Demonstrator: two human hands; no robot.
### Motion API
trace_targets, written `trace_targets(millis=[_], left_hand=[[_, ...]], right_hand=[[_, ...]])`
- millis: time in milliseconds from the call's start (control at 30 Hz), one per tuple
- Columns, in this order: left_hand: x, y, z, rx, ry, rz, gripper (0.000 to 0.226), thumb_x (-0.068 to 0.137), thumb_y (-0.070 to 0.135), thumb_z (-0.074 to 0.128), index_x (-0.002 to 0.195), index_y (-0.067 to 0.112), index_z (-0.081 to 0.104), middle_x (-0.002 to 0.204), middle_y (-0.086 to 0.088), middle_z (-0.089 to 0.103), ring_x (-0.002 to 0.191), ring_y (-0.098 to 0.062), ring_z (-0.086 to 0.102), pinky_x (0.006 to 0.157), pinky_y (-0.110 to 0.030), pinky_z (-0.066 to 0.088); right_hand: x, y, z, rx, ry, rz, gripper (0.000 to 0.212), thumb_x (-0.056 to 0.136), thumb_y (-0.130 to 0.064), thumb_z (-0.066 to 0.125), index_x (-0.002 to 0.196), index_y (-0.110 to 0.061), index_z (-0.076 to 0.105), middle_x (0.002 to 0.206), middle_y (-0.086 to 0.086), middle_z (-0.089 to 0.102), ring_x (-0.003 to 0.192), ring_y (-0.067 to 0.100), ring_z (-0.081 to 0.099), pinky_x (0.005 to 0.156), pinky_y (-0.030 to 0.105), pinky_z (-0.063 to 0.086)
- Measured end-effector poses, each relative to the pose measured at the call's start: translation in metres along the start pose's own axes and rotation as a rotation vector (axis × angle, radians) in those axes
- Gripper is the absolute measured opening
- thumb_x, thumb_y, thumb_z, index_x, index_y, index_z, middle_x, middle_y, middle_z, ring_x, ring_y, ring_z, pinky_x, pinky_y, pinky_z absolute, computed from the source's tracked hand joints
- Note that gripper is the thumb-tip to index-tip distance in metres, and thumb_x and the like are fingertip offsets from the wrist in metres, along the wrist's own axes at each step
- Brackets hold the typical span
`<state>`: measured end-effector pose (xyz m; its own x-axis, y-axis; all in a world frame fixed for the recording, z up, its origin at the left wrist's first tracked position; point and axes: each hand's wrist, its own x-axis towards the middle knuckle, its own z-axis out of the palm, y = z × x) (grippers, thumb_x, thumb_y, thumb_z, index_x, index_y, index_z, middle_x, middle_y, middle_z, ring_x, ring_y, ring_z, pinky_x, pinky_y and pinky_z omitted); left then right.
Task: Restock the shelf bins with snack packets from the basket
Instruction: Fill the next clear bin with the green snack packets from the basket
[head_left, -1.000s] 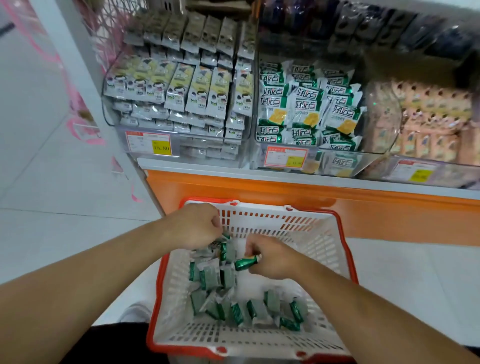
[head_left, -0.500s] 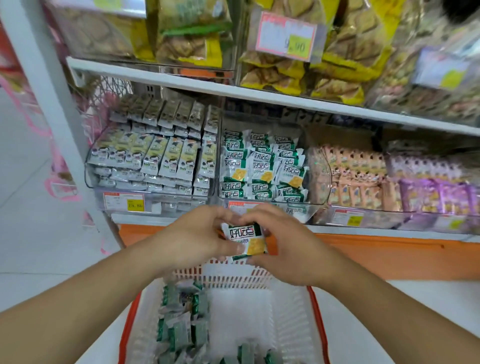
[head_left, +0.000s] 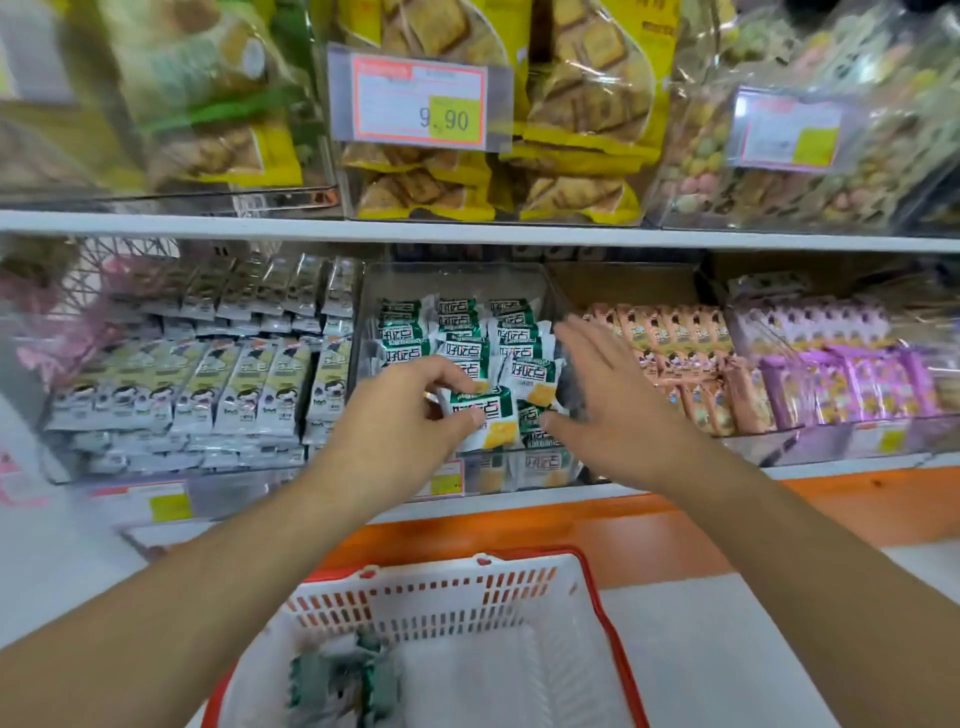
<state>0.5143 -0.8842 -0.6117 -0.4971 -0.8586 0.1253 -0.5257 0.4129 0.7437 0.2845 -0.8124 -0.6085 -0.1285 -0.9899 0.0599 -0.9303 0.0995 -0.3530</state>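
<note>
Both hands have risen from just above the basket into the middle clear plastic shelf bin (head_left: 550, 291). One green-and-white snack packet with a yellow cracker picture (head_left: 480, 418) sits pinched between the left hand's (head_left: 410, 415) thumb and curled fingertips, above the front row of like packets stacked in that bin. Right hand (head_left: 608, 400) holds nothing; its straight, spread fingers hover beside the stack's right edge. Below the wrists, the white slotted basket with a red rim (head_left: 467, 603) holds a few blurred green packets (head_left: 343, 686).
</note>
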Motion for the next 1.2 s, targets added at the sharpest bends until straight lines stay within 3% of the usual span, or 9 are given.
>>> trace_targets(millis=[133, 233, 333, 433, 833, 967, 1033, 1133, 1200], left_hand=[[0.049, 0.016, 0.029, 0.045, -0.007, 0.057, 0.016, 0.094, 0.039, 0.074, 0.108, 0.035, 0.068, 0.090, 0.002, 0.067, 0.070, -0.017, 0.068, 0.058, -0.025, 0.051], [0.077, 0.011, 0.057, 0.107, -0.016, 0.089, 0.019, 0.093, 0.037, 0.075, 0.110, 0.030, 0.070, 0.088, 0.007, 0.065, 0.076, -0.013, 0.064, 0.064, -0.026, 0.048], [0.094, 0.002, 0.079, 0.209, 0.051, 0.136, 0.022, 0.090, 0.037, 0.078, 0.110, 0.027, 0.073, 0.106, 0.007, 0.063, 0.103, -0.017, 0.056, 0.088, -0.033, 0.047], [0.102, 0.000, 0.088, 0.322, 0.085, 0.199, 0.024, 0.089, 0.041, 0.077, 0.109, 0.030, 0.072, 0.116, 0.006, 0.058, 0.116, -0.020, 0.045, 0.097, -0.037, 0.039], [0.088, 0.011, 0.078, 0.364, 0.032, 0.190, 0.033, 0.088, 0.046, 0.075, 0.118, 0.036, 0.066, 0.120, 0.011, 0.060, 0.120, -0.021, 0.043, 0.098, -0.039, 0.031], [0.061, 0.016, 0.053, 0.280, 0.014, 0.234, 0.031, 0.095, 0.038, 0.070, 0.125, 0.032, 0.066, 0.127, 0.010, 0.060, 0.127, -0.017, 0.042, 0.105, -0.033, 0.034], [0.037, 0.016, 0.040, 0.238, 0.002, 0.278, 0.024, 0.098, 0.032, 0.067, 0.123, 0.031, 0.067, 0.120, 0.012, 0.061, 0.116, -0.009, 0.049, 0.094, -0.022, 0.038], [-0.007, 0.004, 0.021, 0.115, -0.077, 0.251, 0.015, 0.098, 0.026, 0.067, 0.112, 0.033, 0.066, 0.104, 0.018, 0.062, 0.092, 0.000, 0.061, 0.072, -0.014, 0.044], [-0.039, -0.018, 0.014, 0.074, -0.177, 0.199, 0.013, 0.097, 0.025, 0.068, 0.107, 0.033, 0.066, 0.099, 0.017, 0.065, 0.089, 0.000, 0.063, 0.069, -0.015, 0.047]], right_hand=[[0.002, 0.029, 0.004, -0.019, -0.098, 0.063, 0.110, 0.098, -0.050, 0.065, 0.165, -0.022, -0.017, 0.170, -0.014, -0.026, 0.156, 0.006, -0.022, 0.130, 0.032, 0.001], [0.001, 0.033, 0.005, 0.054, -0.094, 0.058, 0.113, 0.096, -0.053, 0.067, 0.165, -0.028, -0.018, 0.167, -0.021, -0.030, 0.157, 0.003, -0.016, 0.128, 0.031, 0.007], [0.001, 0.038, 0.007, 0.108, -0.085, 0.050, 0.112, 0.096, -0.050, 0.068, 0.165, -0.031, -0.018, 0.166, -0.025, -0.030, 0.157, 0.002, -0.014, 0.128, 0.030, 0.010], [0.003, 0.042, 0.012, 0.094, -0.072, 0.031, 0.112, 0.096, -0.049, 0.068, 0.165, -0.030, -0.018, 0.167, -0.024, -0.030, 0.156, 0.000, -0.020, 0.128, 0.029, 0.006], [-0.003, 0.042, 0.007, 0.183, -0.045, 0.027, 0.109, 0.094, -0.039, 0.073, 0.167, -0.035, -0.008, 0.169, -0.029, -0.017, 0.157, -0.002, -0.009, 0.121, 0.023, 0.013], [-0.019, 0.030, -0.001, 0.190, 0.053, -0.015, 0.090, 0.094, -0.033, 0.075, 0.165, -0.034, 0.019, 0.170, -0.021, 0.007, 0.154, 0.001, 0.004, 0.119, 0.024, 0.016], [-0.029, 0.022, -0.002, 0.124, 0.172, -0.046, 0.071, 0.091, -0.032, 0.076, 0.153, -0.026, 0.041, 0.157, -0.007, 0.030, 0.147, 0.014, 0.022, 0.120, 0.032, 0.025], [-0.047, 0.007, 0.003, 0.127, 0.192, -0.067, 0.036, 0.094, -0.034, 0.071, 0.127, -0.025, 0.058, 0.128, -0.006, 0.047, 0.122, 0.012, 0.042, 0.100, 0.028, 0.037], [-0.057, -0.002, 0.018, 0.189, 0.075, -0.071, 0.016, 0.096, -0.029, 0.069, 0.109, -0.024, 0.063, 0.105, -0.008, 0.057, 0.097, 0.011, 0.057, 0.084, 0.031, 0.048]])
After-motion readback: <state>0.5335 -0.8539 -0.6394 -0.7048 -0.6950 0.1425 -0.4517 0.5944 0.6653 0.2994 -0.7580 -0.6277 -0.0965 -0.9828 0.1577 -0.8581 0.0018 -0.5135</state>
